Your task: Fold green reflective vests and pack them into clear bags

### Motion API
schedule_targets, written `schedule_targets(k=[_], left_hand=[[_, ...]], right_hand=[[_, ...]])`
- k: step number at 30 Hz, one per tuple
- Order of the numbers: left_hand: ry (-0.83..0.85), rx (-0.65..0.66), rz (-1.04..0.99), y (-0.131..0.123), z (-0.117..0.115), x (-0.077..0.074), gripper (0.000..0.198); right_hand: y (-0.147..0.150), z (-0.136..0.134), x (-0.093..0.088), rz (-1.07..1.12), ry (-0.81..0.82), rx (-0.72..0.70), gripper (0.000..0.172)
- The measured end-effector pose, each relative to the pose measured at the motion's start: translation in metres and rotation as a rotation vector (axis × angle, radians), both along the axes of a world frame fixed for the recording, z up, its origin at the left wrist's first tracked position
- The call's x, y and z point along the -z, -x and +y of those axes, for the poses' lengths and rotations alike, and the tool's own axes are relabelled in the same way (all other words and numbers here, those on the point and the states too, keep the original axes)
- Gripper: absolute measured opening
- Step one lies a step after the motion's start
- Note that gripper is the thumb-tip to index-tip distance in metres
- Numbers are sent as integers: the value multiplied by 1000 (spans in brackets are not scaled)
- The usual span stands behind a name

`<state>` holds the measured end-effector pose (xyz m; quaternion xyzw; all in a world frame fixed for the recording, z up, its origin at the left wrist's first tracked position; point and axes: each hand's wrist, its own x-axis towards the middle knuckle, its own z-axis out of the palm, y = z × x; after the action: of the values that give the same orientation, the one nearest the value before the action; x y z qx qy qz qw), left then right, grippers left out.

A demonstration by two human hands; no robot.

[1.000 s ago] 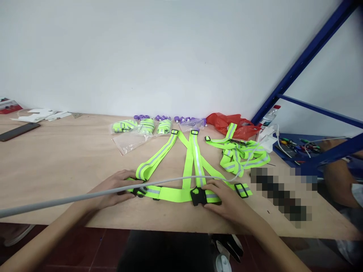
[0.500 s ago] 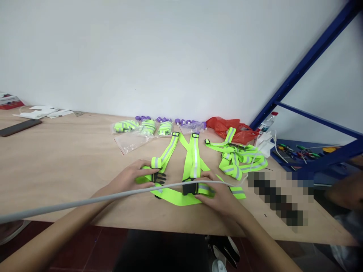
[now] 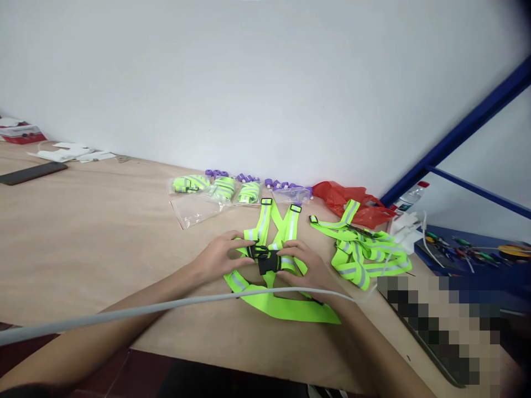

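Observation:
A neon yellow-green reflective strap harness (image 3: pixel 290 310) with grey stripes lies spread on the wooden table in front of me. My left hand (image 3: pixel 222 255) pinches the pronged half of its black side-release buckle (image 3: pixel 254 251). Between the fingers of my right hand (image 3: pixel 305 271) is the socket half of the buckle (image 3: pixel 269 263). The prongs meet the socket's mouth; whether they are latched I cannot tell. Two straps with black sliders rise behind the buckle towards the wall.
A second, bunched reflective harness (image 3: pixel 365 257) lies to the right. Behind are several bagged harnesses (image 3: pixel 223 189), purple rolled pieces (image 3: pixel 282 185) and a red plastic bag (image 3: pixel 352 203). A white cable (image 3: pixel 186 301) crosses over my forearms. A dark phone (image 3: pixel 33 173) lies far left.
My two hands have come together, bringing the pronged half from apart to the socket half. The view has shifted a little, and the harness straps have drawn closer together.

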<state>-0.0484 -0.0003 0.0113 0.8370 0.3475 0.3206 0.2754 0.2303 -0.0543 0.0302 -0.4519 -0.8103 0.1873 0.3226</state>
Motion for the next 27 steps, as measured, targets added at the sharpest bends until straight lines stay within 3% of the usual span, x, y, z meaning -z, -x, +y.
schedule_targets(k=[6,16,20,27], left_hand=[[42,-16,-75,12,9,2,40],[7,16,-96,3,2,6,40],[22,31,-97,2,-5,4,41],[-60,143,-46,7,-13,0,47]], right_hand=[[-15,22,9,53,-35,36,26],[-5,8,18,152,120,122,35],[1,6,19,188,107,64,35],[2,4,20,203,69,101,37]])
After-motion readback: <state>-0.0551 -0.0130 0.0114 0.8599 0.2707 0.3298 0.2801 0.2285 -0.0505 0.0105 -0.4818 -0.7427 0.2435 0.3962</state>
